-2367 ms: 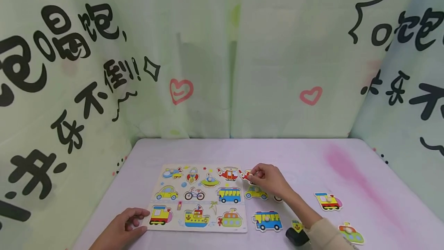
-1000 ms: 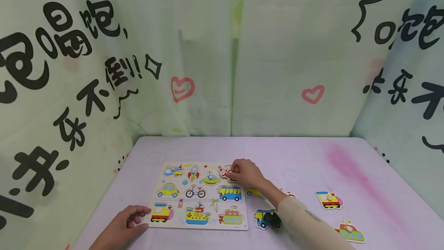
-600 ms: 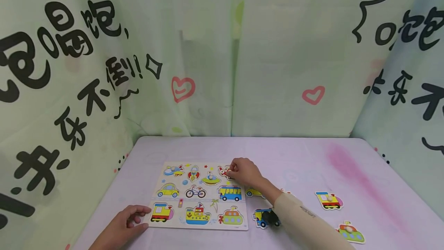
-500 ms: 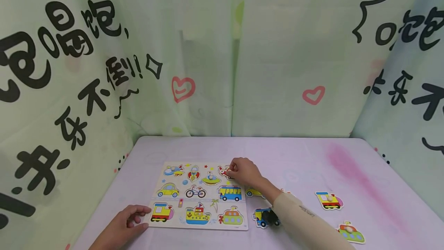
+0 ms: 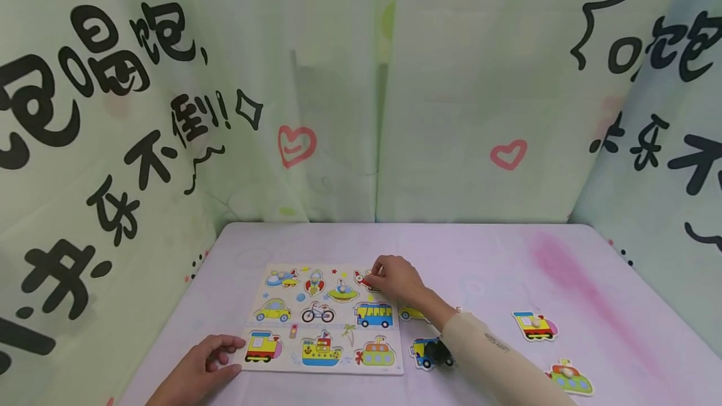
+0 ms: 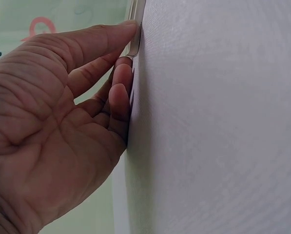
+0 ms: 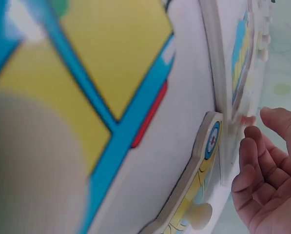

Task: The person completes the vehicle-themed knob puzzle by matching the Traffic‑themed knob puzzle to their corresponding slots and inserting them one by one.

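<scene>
Helicopter piece (image 5: 360, 278), at upper right of puzzle board (image 5: 290, 357), lower centre of frame, pinched by right hand (image 5: 397, 279). Board corner gripped by left hand (image 5: 200, 365), lower left. Seating apparently in hand; piece probably to be aligned, pressed flush, then released.

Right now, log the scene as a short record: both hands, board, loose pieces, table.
left hand: touches the board's left edge, near its front corner
right hand: pinches the helicopter
helicopter: at the board's far right corner; cannot tell if seated
board: flat on the table, three rows of pictures
loose pieces, right of board: car and bus, both partly hidden; train and submarine farther right
hidden: area behind the right sleeve
</scene>
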`<state>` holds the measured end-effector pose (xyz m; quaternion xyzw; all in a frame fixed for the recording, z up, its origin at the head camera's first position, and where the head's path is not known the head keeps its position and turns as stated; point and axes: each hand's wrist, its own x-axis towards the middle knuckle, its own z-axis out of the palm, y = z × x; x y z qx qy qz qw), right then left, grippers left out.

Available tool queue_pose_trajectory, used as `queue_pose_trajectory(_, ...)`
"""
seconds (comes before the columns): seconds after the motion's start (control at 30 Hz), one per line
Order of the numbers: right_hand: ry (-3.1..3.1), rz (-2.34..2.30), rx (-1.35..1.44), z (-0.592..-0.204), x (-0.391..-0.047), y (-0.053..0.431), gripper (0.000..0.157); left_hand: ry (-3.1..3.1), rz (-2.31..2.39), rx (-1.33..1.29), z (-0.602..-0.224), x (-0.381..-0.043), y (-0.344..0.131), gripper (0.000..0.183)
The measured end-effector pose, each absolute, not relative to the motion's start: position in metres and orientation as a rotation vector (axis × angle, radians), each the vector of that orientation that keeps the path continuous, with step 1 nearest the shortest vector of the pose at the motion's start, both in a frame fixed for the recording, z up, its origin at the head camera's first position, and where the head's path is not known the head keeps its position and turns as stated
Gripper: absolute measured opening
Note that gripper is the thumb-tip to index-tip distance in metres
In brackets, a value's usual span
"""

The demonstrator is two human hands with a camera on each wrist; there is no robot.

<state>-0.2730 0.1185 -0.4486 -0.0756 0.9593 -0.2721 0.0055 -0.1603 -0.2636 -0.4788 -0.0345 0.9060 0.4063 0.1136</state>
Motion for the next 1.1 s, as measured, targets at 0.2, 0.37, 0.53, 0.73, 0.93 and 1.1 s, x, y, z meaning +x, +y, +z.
queue_pose_trajectory(0.2,3.009,-0.986,-0.209,-0.443,-0.266,0.125,0.018,2.669,1.181,-0.078,-0.479,-0.162,-0.264,0.043)
queue_pose_trajectory(0.37,3.001,-1.137,-0.267,-0.435,-0.256,0.132,0.015,2.680,1.185,-0.051,-0.479,-0.162,-0.266,0.042)
queue_pose_trajectory(0.53,2.975,-1.231,-0.282,-0.427,-0.247,0.144,0.015,2.676,1.202,-0.044,-0.480,-0.160,-0.266,0.041)
queue_pose_trajectory(0.73,2.953,-1.240,-0.186,-0.426,-0.236,0.159,0.017,2.686,1.196,-0.029,-0.481,-0.159,-0.267,0.041)
queue_pose_trajectory(0.93,2.951,-1.165,-0.176,-0.428,-0.227,0.171,0.016,2.687,1.199,-0.032,-0.483,-0.159,-0.268,0.041)
queue_pose_trajectory(1.1,2.947,-1.088,-0.169,-0.432,-0.222,0.181,0.015,2.680,1.204,-0.041,-0.483,-0.160,-0.267,0.041)
